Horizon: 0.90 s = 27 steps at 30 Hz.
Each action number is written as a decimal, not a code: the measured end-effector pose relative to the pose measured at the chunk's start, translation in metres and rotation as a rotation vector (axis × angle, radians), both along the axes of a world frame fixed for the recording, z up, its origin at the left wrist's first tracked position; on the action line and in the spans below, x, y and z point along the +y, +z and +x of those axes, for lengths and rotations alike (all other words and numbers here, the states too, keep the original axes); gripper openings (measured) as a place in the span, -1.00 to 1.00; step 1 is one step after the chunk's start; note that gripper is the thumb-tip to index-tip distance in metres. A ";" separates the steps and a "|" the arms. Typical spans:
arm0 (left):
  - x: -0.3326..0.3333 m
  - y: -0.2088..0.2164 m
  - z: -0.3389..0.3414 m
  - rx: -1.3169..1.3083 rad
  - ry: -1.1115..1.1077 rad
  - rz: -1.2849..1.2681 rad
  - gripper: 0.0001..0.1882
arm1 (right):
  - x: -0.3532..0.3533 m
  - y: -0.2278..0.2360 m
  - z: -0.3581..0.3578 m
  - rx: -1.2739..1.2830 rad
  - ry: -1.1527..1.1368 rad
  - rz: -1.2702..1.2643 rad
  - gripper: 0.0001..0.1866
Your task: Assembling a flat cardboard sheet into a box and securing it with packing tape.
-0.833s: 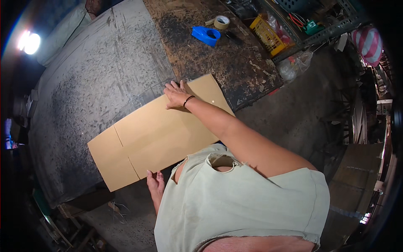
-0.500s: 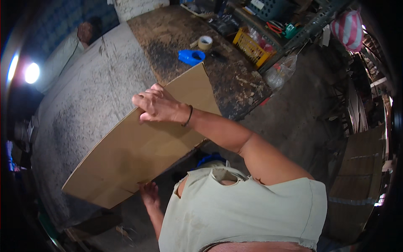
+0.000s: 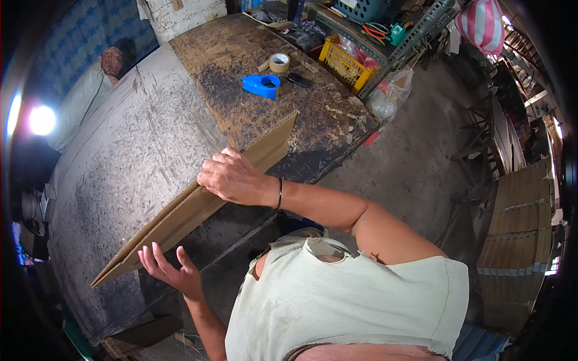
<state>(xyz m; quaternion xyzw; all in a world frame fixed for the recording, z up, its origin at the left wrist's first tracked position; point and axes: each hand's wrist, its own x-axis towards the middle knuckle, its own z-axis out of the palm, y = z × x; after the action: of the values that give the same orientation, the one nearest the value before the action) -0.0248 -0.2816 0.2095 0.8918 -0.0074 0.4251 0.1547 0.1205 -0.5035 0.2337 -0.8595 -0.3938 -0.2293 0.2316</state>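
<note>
Between the person's two hands a flat brown corrugated cardboard sheet (image 3: 205,198) stands tilted on its long edge above the worn grey-and-brown wooden workbench (image 3: 132,150). The right hand (image 3: 232,177) lies over the sheet's upper edge, fingers curled down on it. The left hand (image 3: 168,269) is spread, fingertips at the lower near corner, seemingly propping it; whether it grips cannot be told. The sheet looks to be mid-lift or mid-turn; any next move calls for a firmer left hold so the limp panel does not buckle. Beyond the right hand lie a blue tape dispenser (image 3: 262,85) and a tan tape roll (image 3: 279,62); farther right, a yellow plastic crate (image 3: 344,63), a clear plastic bag (image 3: 388,96) and stacked flat cartons (image 3: 518,222).
</note>
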 end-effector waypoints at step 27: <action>0.018 0.012 0.033 0.187 0.123 0.110 -0.58 | -0.115 0.060 0.109 1.002 0.282 -0.474 -0.55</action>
<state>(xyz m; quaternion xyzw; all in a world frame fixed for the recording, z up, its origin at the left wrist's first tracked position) 0.0079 -0.2639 0.2217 0.9335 0.0384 0.3475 0.0793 0.2291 -0.6187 0.2940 -0.8309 -0.3875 0.3338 0.2192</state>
